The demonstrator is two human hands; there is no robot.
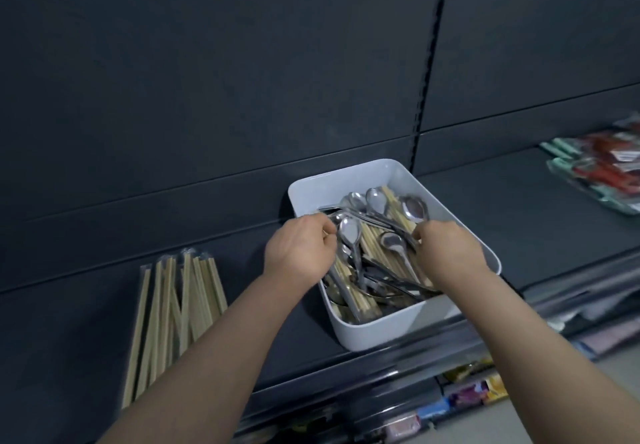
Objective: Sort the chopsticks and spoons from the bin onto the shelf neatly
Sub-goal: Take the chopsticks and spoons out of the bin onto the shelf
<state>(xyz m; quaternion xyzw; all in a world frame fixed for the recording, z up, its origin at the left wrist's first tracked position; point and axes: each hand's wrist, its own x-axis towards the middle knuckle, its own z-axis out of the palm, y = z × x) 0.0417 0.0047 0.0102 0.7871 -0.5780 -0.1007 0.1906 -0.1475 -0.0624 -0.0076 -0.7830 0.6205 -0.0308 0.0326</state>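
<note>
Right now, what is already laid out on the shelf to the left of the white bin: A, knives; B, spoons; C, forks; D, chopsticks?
D: chopsticks lie side by side on the shelf left of the bin, while the spoons sit inside it.

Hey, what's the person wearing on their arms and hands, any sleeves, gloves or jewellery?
The left forearm and right forearm are bare down to the picture's edge, with no sleeve or cuff. The left hand and right hand are ungloved; no watch, bracelet or ring shows.

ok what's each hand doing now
left hand: curled in the bin, hold cannot be told
right hand: curled in the bin, hold cannot be told
</note>
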